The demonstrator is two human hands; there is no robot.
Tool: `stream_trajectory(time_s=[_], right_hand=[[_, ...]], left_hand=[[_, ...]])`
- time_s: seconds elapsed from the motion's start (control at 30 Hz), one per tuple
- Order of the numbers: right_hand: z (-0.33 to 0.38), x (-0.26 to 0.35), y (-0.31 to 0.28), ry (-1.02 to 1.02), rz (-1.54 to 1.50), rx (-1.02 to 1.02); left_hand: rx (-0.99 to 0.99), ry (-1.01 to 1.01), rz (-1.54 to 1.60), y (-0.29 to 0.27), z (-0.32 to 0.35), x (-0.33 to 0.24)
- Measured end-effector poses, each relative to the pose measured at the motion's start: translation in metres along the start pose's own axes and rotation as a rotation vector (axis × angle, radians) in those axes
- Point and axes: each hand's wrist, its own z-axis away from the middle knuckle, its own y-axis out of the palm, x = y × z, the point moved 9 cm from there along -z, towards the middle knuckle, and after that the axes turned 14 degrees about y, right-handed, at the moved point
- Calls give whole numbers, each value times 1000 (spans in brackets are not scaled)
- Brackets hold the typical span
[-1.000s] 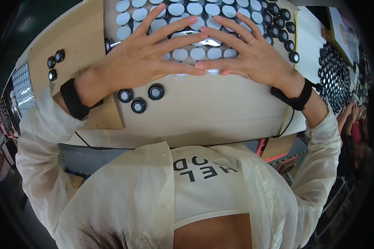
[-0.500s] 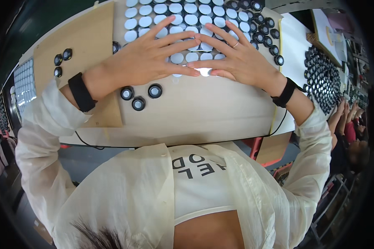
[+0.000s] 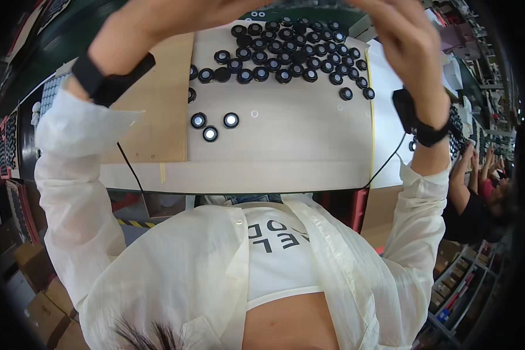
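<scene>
Both hands are raised high at the upper edge of the head view. My left hand [image 3: 178,14] is cut off there, so its fingers do not show. My right hand [image 3: 407,41] is bent inward, its fingertips also out of the picture. Whether either holds anything is hidden. Below and between them, many round black caps with grey centres [image 3: 259,74] lie loosely grouped on the beige tabletop [image 3: 286,137]. Three more black caps [image 3: 210,134] with bright centres sit apart, nearer to me. A small clear ring [image 3: 254,114] is beside them.
A brown cardboard sheet [image 3: 151,116] covers the table's left part, with a sheet of pale discs [image 3: 55,87] beyond it. Yellow tape [image 3: 372,131] runs along the right side. Black cords hang from both wristbands. Another person [image 3: 466,204] works at far right.
Both hands have risen from the table to the upper edge, moving apart. The rows of white discs under them are gone from view, and black caps now show in that area.
</scene>
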Motion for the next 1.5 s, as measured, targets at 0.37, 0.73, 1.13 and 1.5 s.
stream_trajectory(time_s=[0.37, 0.73, 1.13, 1.5], right_hand=[[14, 14, -21, 428, -318, 456], [105, 7, 134, 701, -454, 394], [113, 18, 190, 947, -640, 645], [92, 30, 114, 963, -728, 542]], left_hand=[[82, -863, 948, 44, 19, -14], [461, -722, 351, 164, 114, -79], [568, -841, 379, 183, 127, -102], [320, -1012, 280, 127, 134, -47]])
